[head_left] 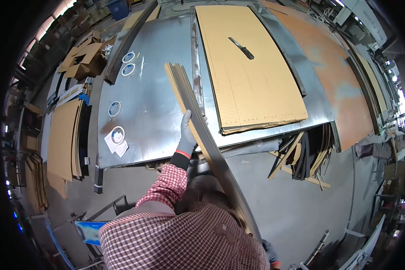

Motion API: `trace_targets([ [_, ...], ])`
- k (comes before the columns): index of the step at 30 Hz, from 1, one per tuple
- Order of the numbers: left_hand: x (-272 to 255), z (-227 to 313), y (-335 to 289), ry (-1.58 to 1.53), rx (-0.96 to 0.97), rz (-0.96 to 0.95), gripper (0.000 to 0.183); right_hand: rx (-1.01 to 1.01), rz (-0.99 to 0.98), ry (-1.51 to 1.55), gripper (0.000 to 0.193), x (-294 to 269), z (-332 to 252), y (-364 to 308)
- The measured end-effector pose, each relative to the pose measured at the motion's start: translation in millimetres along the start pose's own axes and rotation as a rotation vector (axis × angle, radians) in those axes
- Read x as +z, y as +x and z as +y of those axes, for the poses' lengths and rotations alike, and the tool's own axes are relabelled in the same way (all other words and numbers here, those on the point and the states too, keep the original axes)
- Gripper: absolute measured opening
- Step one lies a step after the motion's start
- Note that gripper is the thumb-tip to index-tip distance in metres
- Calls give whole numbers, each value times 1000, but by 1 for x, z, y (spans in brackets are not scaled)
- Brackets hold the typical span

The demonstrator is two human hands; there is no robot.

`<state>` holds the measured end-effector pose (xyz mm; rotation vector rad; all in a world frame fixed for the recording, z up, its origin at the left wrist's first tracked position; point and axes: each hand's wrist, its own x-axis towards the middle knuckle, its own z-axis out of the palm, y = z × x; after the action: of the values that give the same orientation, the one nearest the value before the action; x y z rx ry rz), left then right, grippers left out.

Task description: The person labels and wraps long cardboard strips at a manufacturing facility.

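Observation:
My left hand [187,135], in a grey glove with a red cuff, grips the side of a stack of cardboard sheets [189,94] held on edge and tilted, running from the metal table [153,103] down past my body. My right hand [270,254], also gloved, holds the lower end of the same stack at the bottom of the view, mostly hidden behind my checked shirt. To the right, a flat pile of cardboard sheets [252,76] lies on the table with a dark knife [241,48] on top.
Round tape rolls [128,57] and paper slips [114,143] lie on the table's left part. Cardboard stacks [63,139] stand on the floor at left. Strips and offcuts [301,155] lean under the table's right end. A rusty orange surface [342,81] lies at right.

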<state>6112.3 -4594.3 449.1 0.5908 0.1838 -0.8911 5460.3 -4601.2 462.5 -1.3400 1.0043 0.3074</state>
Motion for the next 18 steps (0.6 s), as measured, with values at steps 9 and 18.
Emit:
trace_targets([
  [9, 1, -83, -14, 880, 219, 2, 89, 206, -127, 249, 78, 81, -47, -129],
  [18, -10, -68, 62, 586, 95, -191, 70, 122, -21, 415, 83, 126, -47, -186],
])
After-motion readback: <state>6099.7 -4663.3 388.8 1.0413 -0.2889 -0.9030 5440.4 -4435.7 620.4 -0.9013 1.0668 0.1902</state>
